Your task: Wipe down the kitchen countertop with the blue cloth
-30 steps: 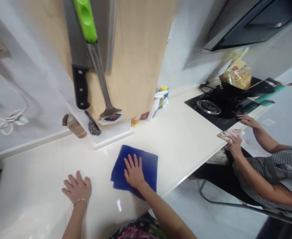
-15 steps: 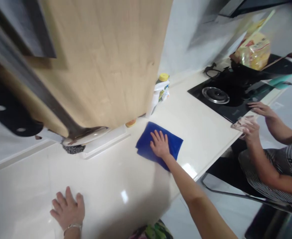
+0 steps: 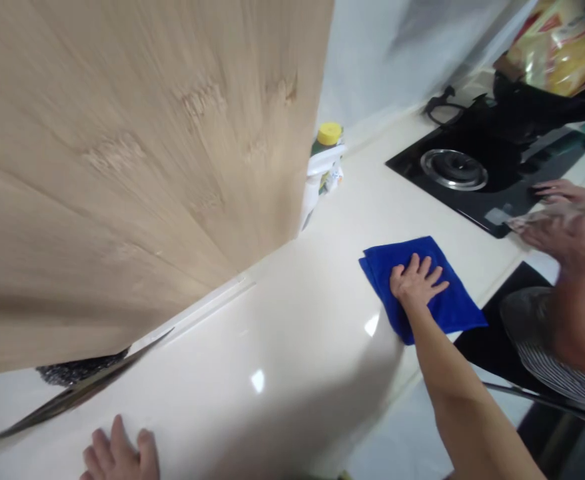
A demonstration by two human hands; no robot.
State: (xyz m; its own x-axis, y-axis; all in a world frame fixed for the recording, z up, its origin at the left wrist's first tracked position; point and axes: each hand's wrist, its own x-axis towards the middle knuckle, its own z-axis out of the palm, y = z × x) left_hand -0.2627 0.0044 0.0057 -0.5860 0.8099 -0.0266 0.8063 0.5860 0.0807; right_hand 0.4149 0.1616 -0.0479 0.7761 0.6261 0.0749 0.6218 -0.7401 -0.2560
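Observation:
A folded blue cloth [image 3: 445, 300] lies on the pale countertop [image 3: 302, 333], one corner reaching over the front edge. My right hand [image 3: 417, 281] rests flat on top of it with fingers spread, pressing and not gripping. At the bottom left, my left hand [image 3: 121, 457] lies palm down on the bare counter, fingers apart and holding nothing. Its wrist is out of the picture.
A large wooden board [image 3: 172, 153] rises close above the counter at left, a dark scourer [image 3: 80, 368] under it. Bottles [image 3: 322, 160] stand behind its edge. At right are a black cooktop [image 3: 497, 160], a yellow bag [image 3: 562, 50] and another person's blurred hands [image 3: 567, 220] with a pale cloth.
My right hand and the blue cloth have slid right along the counter toward the cooktop, and the cloth has turned. My left hand stays on the counter. The view has shifted closer to the board.

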